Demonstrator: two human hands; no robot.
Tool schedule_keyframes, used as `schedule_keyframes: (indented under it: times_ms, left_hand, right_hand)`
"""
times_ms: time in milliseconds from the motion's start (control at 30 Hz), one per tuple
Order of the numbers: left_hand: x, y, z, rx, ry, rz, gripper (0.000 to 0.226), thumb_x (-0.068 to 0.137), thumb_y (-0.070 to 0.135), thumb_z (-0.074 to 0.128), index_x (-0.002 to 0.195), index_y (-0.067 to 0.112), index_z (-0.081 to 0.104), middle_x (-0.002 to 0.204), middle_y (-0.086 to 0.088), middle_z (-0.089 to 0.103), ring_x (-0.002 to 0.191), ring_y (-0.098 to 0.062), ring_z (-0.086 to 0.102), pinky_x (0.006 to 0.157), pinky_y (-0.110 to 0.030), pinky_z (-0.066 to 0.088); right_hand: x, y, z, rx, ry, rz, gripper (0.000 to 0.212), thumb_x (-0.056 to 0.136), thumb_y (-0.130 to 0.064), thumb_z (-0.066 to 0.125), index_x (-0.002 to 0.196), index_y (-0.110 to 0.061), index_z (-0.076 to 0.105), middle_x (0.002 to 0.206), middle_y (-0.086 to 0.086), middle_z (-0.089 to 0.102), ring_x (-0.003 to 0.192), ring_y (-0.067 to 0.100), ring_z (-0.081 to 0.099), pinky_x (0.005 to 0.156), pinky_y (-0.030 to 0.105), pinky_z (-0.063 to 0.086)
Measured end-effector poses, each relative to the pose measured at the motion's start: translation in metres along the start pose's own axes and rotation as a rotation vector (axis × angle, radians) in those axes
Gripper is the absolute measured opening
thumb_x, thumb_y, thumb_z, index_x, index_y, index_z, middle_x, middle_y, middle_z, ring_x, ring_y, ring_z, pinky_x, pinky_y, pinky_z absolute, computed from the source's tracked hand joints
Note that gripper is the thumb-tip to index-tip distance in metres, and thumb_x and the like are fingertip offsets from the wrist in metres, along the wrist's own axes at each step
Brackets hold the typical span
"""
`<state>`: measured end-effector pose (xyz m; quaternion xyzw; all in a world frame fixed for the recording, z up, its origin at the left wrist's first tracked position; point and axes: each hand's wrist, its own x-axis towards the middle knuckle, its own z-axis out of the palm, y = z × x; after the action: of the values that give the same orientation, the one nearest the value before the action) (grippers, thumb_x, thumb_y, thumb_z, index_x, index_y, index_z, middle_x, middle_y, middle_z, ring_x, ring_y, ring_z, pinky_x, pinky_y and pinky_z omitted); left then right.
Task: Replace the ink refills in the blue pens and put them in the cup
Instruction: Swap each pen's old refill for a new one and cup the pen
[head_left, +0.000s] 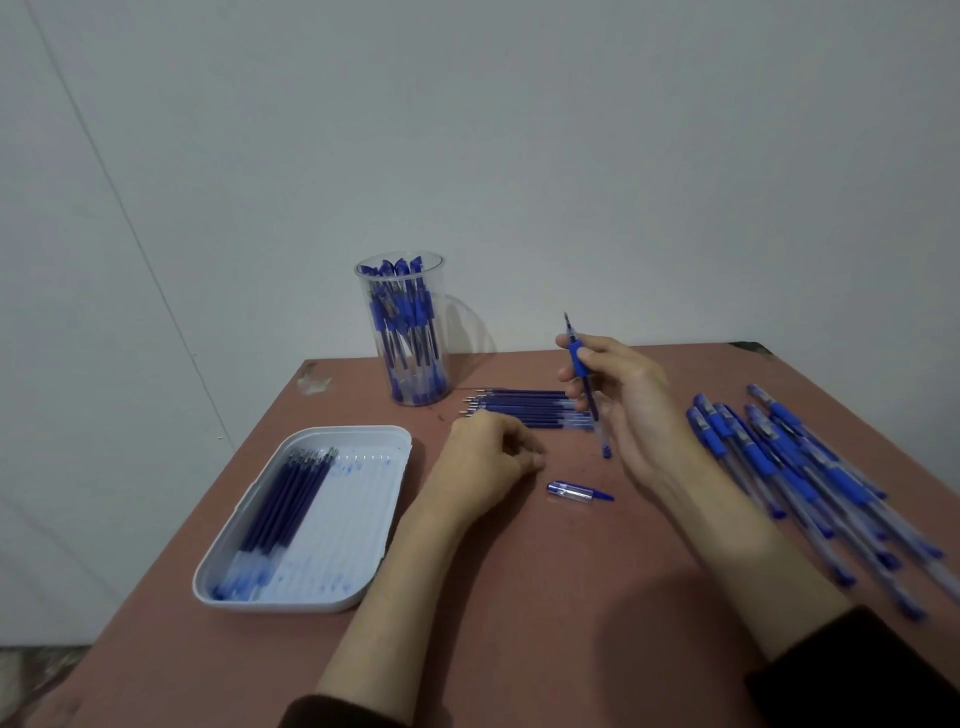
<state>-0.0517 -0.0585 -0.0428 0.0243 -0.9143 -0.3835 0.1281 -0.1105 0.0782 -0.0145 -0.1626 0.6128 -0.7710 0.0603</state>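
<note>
— What sits at the left of the bench (519, 597)?

— One white tray (397, 447), smeared with blue ink. A bundle of tray refills (280, 514) lies along its left side. I count about seven, though they overlap.

— And further along?

— One clear cup (440, 301) stands upright at the far edge, packed with cup pens (402, 332). They're too crowded to count. Just right of its foot is a refill row (524, 410), flat on the bench and side by side, about eight of them.

— The hands?

— Two. The left hand (483, 457) rests on the bench at the near-left end of that row, fingers curled under. Whether they pinch anything, I cannot tell. The right hand (623, 395) is raised over the row's right end and grips one uncapped pen (594, 410) by its blue rubber sleeve, tip pointing up and away.

— Its cap?

— One cap (571, 488) lies on the bench between the two hands, on the near side, touching neither.

— And at the right?

— One pen heap (789, 457), capped blue pens lying roughly parallel and stacked on each other. There are well over ten, but blur stops a true count.
</note>
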Motion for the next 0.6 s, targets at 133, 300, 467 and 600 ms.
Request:
schedule_keyframes:
  times_ms: [133,300,467,600]
  left_hand:
    - [0.004,0.004,-0.008,-0.687,0.234,-0.129,0.009,0.083,0.004,0.068,0.088,0.011,0.071,0.079,-0.003,0.068,0.069,-0.010,0.062,0.060,-0.011,0.048]
    - [0.005,0.004,-0.017,-1.055,0.273,-0.182,0.012,0.084,0.002,0.065,0.095,0.008,0.069,0.081,-0.004,0.068,0.075,-0.010,0.064,0.070,-0.016,0.053]
    - [0.004,0.004,-0.015,-1.094,0.219,-0.172,0.012,0.083,0.001,0.065,0.090,0.010,0.070,0.080,-0.004,0.070,0.076,-0.011,0.065,0.073,-0.016,0.054]
    - [0.004,0.003,-0.015,-1.013,0.200,-0.152,0.012,0.083,0.002,0.067,0.091,0.009,0.071,0.087,-0.009,0.071,0.085,-0.017,0.066,0.077,-0.019,0.055]
  right_hand:
    - [-0.002,0.004,0.004,-0.312,0.015,-0.116,0.025,0.087,-0.003,0.056,0.082,-0.023,0.069,0.069,0.001,0.062,0.059,0.004,0.052,0.061,0.018,0.040]
    - [-0.004,0.009,0.008,-0.532,-0.035,-0.233,0.031,0.082,-0.003,0.062,0.076,-0.033,0.069,0.076,-0.003,0.068,0.073,0.012,0.057,0.067,0.023,0.045]
    - [-0.003,0.013,0.006,-0.627,-0.040,-0.261,0.025,0.081,-0.007,0.062,0.080,-0.031,0.071,0.073,-0.007,0.068,0.067,0.010,0.056,0.063,0.021,0.044]
    - [-0.006,0.013,0.007,-0.730,-0.051,-0.343,0.022,0.082,-0.009,0.061,0.087,-0.026,0.074,0.081,-0.013,0.069,0.072,0.000,0.059,0.065,0.011,0.041]
